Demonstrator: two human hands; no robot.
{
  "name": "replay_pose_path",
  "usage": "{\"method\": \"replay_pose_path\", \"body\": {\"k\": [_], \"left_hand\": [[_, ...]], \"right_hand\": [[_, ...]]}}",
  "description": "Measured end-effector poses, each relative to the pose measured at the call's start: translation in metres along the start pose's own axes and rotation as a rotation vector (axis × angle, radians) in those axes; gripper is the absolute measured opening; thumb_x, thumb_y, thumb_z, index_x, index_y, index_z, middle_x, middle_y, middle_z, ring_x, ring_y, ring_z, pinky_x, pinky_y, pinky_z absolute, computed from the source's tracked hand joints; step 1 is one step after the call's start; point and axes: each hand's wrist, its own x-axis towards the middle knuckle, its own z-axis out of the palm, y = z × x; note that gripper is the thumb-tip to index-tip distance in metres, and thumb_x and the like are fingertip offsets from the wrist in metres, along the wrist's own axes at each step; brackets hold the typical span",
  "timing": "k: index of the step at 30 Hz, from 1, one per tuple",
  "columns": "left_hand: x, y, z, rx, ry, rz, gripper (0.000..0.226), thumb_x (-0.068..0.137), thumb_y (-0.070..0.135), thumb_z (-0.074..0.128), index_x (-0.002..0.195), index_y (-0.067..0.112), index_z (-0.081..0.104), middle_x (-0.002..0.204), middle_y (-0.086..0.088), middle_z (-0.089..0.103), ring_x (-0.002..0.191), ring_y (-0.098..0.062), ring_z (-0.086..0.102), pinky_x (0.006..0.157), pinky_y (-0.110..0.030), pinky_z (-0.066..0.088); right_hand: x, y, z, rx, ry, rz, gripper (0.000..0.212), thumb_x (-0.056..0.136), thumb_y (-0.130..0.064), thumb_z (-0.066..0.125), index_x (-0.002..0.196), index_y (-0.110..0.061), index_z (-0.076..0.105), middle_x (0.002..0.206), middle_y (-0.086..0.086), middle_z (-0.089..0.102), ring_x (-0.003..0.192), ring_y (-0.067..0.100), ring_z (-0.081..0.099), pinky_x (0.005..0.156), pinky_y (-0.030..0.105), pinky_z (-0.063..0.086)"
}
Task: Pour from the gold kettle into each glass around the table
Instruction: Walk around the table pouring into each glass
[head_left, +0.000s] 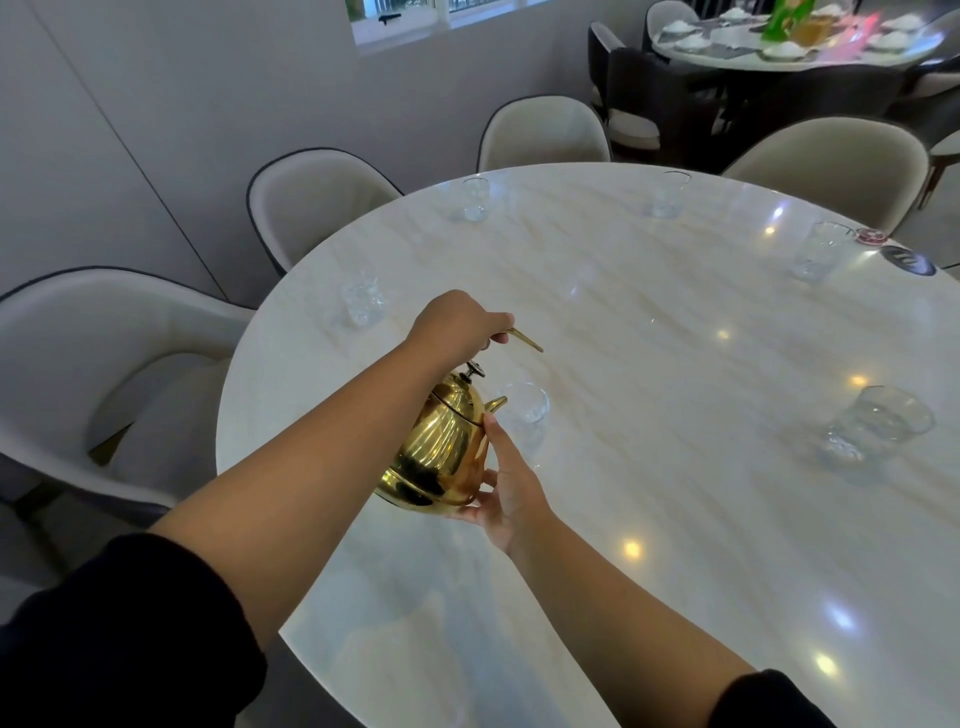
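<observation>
The gold kettle (441, 447) hangs above the pale marble surface (675, 467), tilted with its spout toward a clear glass (525, 408) just beside it at about 2 o'clock. The left hand (460, 325) grips the thin gold handle from above, its fingers (496, 338) curled closed around it, the handle's end poking out toward 3 o'clock. The right hand (506, 488) cups the kettle's lower right flank, fingers spread along the belly and thumb under the base, touching the metal. The lid's dark knob (475, 370) points toward 1 o'clock.

Other glasses stand around the rim of the round surface: one at 10 o'clock (363, 301), one at 11 o'clock (475, 198), one at 1 o'clock (670, 193), one at 2 o'clock (818, 249) and one at 3 o'clock (878, 423). Whether any holds liquid cannot be told. Cream chairs (311, 197) ring the far and left edges
</observation>
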Motion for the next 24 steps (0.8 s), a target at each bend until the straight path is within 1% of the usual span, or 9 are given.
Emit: {"method": "replay_pose_path", "body": {"k": [2,4,7,9,11,15,18,22,24], "left_hand": [[0.0008,0.0007,0.0000,0.006,0.005,0.006,0.038,0.089,0.030,0.056,0.054,0.017,0.059,0.052,0.000,0.042,0.045,-0.014,0.029,0.048,-0.026,0.026],[0.0015,0.0011,0.0000,0.009,0.005,0.007,0.038,0.089,0.030,0.057,0.053,0.017,0.059,0.052,0.000,0.042,0.045,-0.014,0.030,0.047,-0.025,0.026],[0.0030,0.0020,0.0005,0.019,0.006,0.008,0.039,0.089,0.032,0.057,0.053,0.018,0.059,0.052,0.000,0.043,0.044,-0.014,0.030,0.046,-0.025,0.026],[0.0037,0.0027,0.0011,0.024,0.009,0.009,0.039,0.089,0.032,0.058,0.052,0.018,0.060,0.052,0.000,0.044,0.044,-0.014,0.030,0.045,-0.024,0.026],[0.0041,0.0035,0.0018,0.031,0.013,0.009,0.039,0.088,0.032,0.058,0.051,0.019,0.060,0.052,0.000,0.044,0.044,-0.013,0.031,0.046,-0.025,0.027],[0.0038,0.0049,0.0029,0.047,0.012,-0.002,0.039,0.088,0.033,0.058,0.052,0.019,0.059,0.051,0.000,0.044,0.043,-0.014,0.030,0.045,-0.025,0.026],[0.0027,0.0058,0.0033,0.057,0.012,-0.004,0.039,0.089,0.033,0.057,0.052,0.019,0.059,0.053,0.001,0.044,0.044,-0.014,0.031,0.046,-0.025,0.027],[-0.0003,0.0052,0.0026,0.045,0.010,0.018,0.038,0.088,0.032,0.057,0.053,0.018,0.060,0.053,0.000,0.044,0.043,-0.014,0.031,0.045,-0.025,0.026],[-0.0018,0.0054,0.0023,0.045,0.012,0.025,0.038,0.089,0.032,0.058,0.053,0.018,0.060,0.054,0.000,0.045,0.044,-0.014,0.032,0.045,-0.025,0.027]], "right_hand": [[0.0005,0.0003,0.0001,0.005,0.002,0.003,0.029,0.080,-0.047,0.071,0.091,-0.031,0.049,0.126,0.017,0.048,0.115,0.044,0.052,0.076,0.057,0.054],[0.0010,0.0010,-0.0003,0.011,-0.003,0.001,0.030,0.080,-0.047,0.071,0.092,-0.031,0.050,0.123,0.017,0.051,0.112,0.043,0.054,0.075,0.056,0.055],[0.0015,0.0015,-0.0008,0.009,-0.020,-0.010,0.029,0.079,-0.048,0.071,0.093,-0.031,0.051,0.113,0.016,0.055,0.100,0.039,0.060,0.065,0.052,0.058],[0.0015,0.0014,-0.0010,0.012,-0.019,-0.011,0.030,0.079,-0.049,0.072,0.093,-0.032,0.051,0.110,0.015,0.055,0.097,0.038,0.059,0.063,0.051,0.058],[0.0018,0.0013,-0.0017,0.019,-0.019,-0.010,0.032,0.078,-0.049,0.072,0.093,-0.032,0.050,0.110,0.015,0.054,0.097,0.039,0.059,0.064,0.052,0.058],[0.0025,0.0013,-0.0033,0.028,-0.028,-0.012,0.033,0.077,-0.050,0.072,0.091,-0.032,0.049,0.107,0.014,0.056,0.087,0.035,0.062,0.065,0.054,0.057],[0.0031,0.0016,-0.0041,0.034,-0.032,-0.014,0.033,0.077,-0.049,0.073,0.092,-0.033,0.048,0.106,0.014,0.055,0.089,0.035,0.061,0.074,0.058,0.055],[0.0032,0.0030,-0.0049,0.036,-0.030,-0.017,0.033,0.077,-0.049,0.073,0.091,-0.032,0.048,0.106,0.015,0.056,0.090,0.036,0.061,0.073,0.058,0.055],[0.0034,0.0033,-0.0053,0.035,-0.036,-0.020,0.032,0.077,-0.049,0.073,0.091,-0.033,0.048,0.106,0.015,0.055,0.090,0.036,0.060,0.076,0.059,0.054]]}}
